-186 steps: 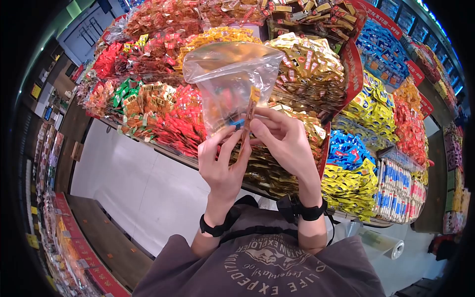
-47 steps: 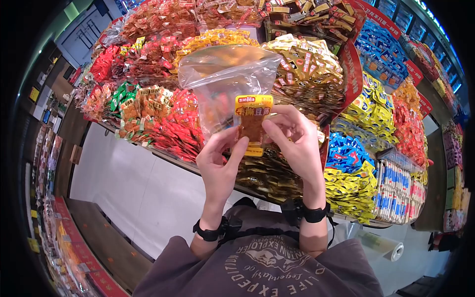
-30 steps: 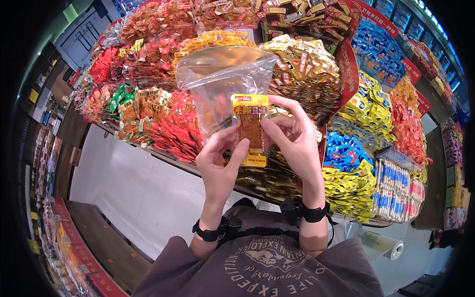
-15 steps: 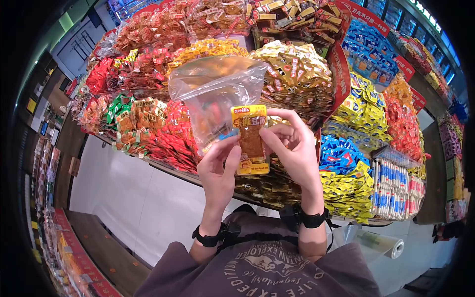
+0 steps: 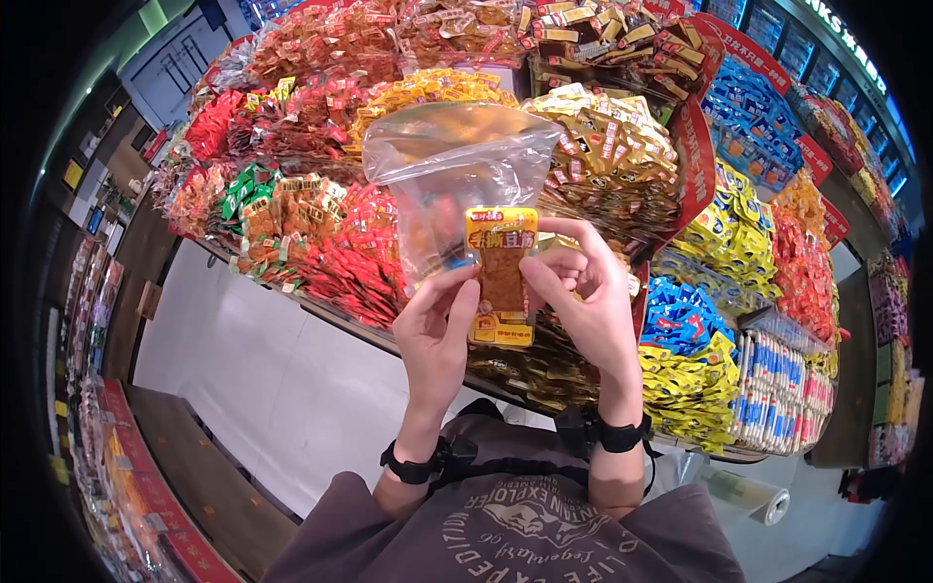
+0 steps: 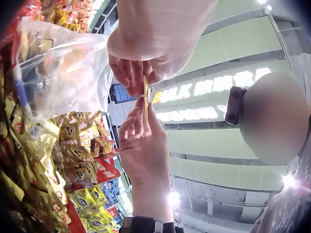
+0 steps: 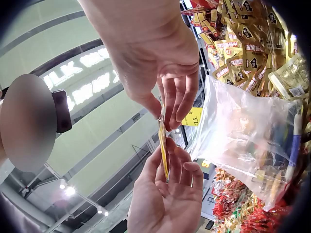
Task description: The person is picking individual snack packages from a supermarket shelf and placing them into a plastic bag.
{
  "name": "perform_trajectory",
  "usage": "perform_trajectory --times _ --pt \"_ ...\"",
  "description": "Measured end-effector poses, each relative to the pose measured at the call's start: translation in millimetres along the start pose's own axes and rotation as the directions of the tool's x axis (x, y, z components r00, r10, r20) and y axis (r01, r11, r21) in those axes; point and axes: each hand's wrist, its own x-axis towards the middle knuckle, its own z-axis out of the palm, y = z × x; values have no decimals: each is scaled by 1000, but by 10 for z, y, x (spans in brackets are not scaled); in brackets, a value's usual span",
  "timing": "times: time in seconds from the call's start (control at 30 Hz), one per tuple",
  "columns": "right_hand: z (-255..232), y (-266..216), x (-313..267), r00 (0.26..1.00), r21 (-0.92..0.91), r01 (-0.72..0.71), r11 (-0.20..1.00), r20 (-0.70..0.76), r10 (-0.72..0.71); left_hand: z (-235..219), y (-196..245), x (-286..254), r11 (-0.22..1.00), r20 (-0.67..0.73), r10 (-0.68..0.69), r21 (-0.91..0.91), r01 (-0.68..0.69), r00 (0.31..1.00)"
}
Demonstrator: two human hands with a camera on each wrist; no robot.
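Observation:
A flat snack packet (image 5: 502,277), yellow at both ends with brown food in its middle, is held upright with its printed front facing the head camera. My left hand (image 5: 434,328) pinches its lower left edge, thumb in front. At the other edge, my right hand (image 5: 589,301) pinches the packet between thumb and fingers. Both wrist views show the packet edge-on, a thin strip between the two hands. Just beyond it a clear plastic bag (image 5: 428,155) stands with its mouth spread and colourful packets inside, its lower part partly hidden by the packet and my left hand.
Heaped snack bins spread ahead: red packets (image 5: 355,267), gold packets (image 5: 607,155), yellow packets (image 5: 690,389) and blue packets (image 5: 680,316). Red printed strips (image 5: 695,146) edge the bins. A roll of clear bags (image 5: 768,503) lies low at the right. Pale floor (image 5: 262,369) shows at the left.
Over the earlier frames the packet has turned from edge-on to face the head camera, then come slightly lower. Both hands keep hold of it. The bag keeps its place behind it.

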Motion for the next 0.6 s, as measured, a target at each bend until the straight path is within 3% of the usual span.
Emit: perform_trajectory --times 0.6 --pt "-56 2 -22 1000 26 -17 1000 -14 17 41 -19 -1 999 21 -29 -24 30 999"
